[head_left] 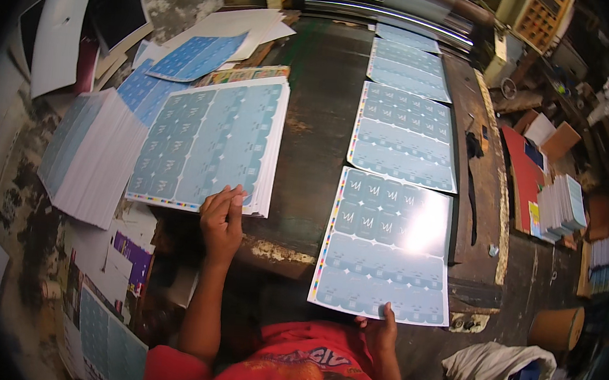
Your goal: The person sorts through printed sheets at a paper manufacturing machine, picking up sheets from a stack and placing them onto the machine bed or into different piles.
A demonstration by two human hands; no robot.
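My right hand [380, 325] grips the near edge of a glossy printed sheet [384, 269], thumb on top and fingers beneath. The sheet is pale blue-green with rows of label-like panels and a colour strip along its left side. Beyond it, a second printed sheet [404, 144] and further like ones lie in a line toward the metal rollers [392, 20]. My left hand [223, 215] is closed at the near right corner of a thick stack of matching sheets [212, 131], its fingertips pinched on the top sheet's corner.
Left of the stack stands a fanned pile of sheets [97, 157], with blue printed sheets [197, 56] behind. The dark table [310, 125] ends in a worn front edge. At right are small card stacks [562, 205], a brown bin [557, 328] and a white sack [495, 369].
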